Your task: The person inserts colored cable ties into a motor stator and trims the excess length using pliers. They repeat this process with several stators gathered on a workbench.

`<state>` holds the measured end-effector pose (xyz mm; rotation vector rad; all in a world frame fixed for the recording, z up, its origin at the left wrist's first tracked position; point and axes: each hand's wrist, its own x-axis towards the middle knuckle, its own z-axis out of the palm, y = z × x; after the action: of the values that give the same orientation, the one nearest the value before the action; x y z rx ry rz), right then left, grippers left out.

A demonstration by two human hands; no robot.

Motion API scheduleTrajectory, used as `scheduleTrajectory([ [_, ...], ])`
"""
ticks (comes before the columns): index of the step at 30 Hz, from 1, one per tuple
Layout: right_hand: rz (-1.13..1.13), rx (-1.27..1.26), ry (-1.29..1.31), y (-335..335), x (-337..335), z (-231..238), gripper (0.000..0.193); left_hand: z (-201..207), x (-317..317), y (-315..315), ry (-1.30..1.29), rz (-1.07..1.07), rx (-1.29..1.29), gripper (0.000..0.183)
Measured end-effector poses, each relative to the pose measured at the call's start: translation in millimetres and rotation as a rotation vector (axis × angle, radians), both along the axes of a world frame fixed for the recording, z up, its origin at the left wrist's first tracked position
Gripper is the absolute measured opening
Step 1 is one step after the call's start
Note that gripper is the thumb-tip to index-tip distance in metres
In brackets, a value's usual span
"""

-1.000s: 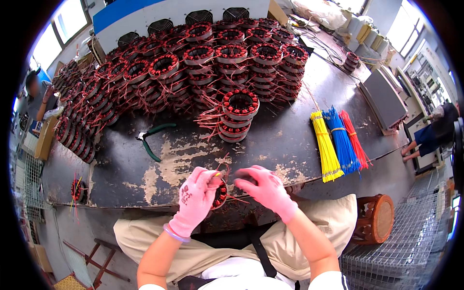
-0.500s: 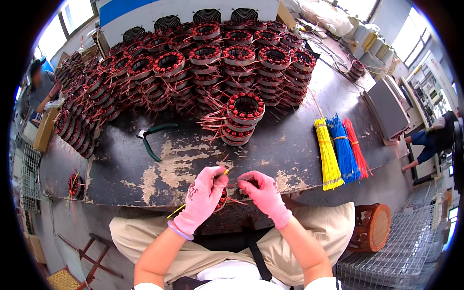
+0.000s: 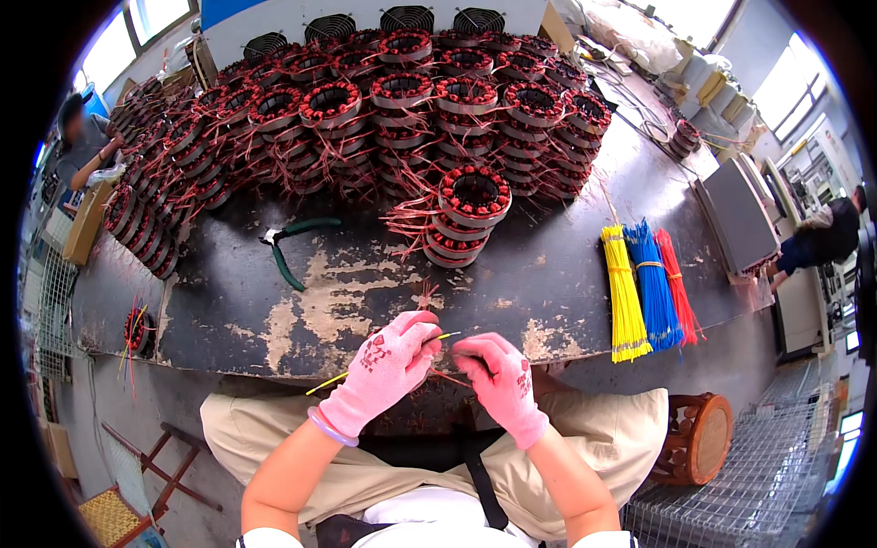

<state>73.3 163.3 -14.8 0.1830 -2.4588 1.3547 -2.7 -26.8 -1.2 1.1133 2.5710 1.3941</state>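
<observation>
My left hand [image 3: 388, 363], in a pink glove, is closed on a yellow wire [image 3: 331, 383]. The wire's thin tip sticks out past the fingers toward my right hand [image 3: 501, 376], also gloved in pink. The right fingers are pinched together just beside that tip, and what lies between them is too small to make out. Reddish leads [image 3: 448, 376] show between the two hands at the table's front edge. Beyond the hands stands a short stack of stators [image 3: 473, 196], ring-shaped with red windings and loose red leads.
Many more stators [image 3: 402, 89] are piled along the back. Green-handled cutters [image 3: 290, 251] lie on the worn black table [image 3: 219, 315]. Yellow [image 3: 625, 297], blue [image 3: 654, 288] and red [image 3: 676, 288] wire bundles lie at right. One stator [image 3: 137, 331] sits at the left edge; a wooden stool [image 3: 703, 438] stands lower right.
The yellow wire's tip now reaches farther out toward my right fingers. My left hand has turned and covers the stator seen under it before. The view has shifted slightly.
</observation>
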Motion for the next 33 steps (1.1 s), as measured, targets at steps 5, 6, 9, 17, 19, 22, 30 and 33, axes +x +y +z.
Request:
scheduleTrajectory([
  [5,0.017,0.026,0.093,3,-10,11,0.016,2,-4,-4,0.091,-0.087,-0.078,0.021],
  [6,0.044,-0.006,0.058,5,-11,13,0.016,3,-2,-3,0.065,-0.070,-0.089,0.020],
  [9,0.066,-0.326,-0.222,5,-13,7,0.014,7,2,-1,0.031,-0.028,-0.115,0.019],
  [17,0.088,-0.402,-0.376,11,-18,15,0.014,15,5,7,0.152,0.024,-0.111,0.018],
  [19,0.111,-0.369,-0.375,14,-20,18,0.014,10,6,10,0.196,0.031,-0.109,0.018],
  [22,0.144,-0.351,-0.445,17,-26,26,0.015,2,5,8,0.225,0.033,-0.126,0.018],
  [30,0.185,-0.495,-0.759,29,-50,12,0.023,0,1,8,0.225,-0.042,-0.167,0.017],
  [33,0.012,0.028,-0.242,23,-23,29,0.029,2,1,7,0.176,-0.033,-0.176,0.017],
])
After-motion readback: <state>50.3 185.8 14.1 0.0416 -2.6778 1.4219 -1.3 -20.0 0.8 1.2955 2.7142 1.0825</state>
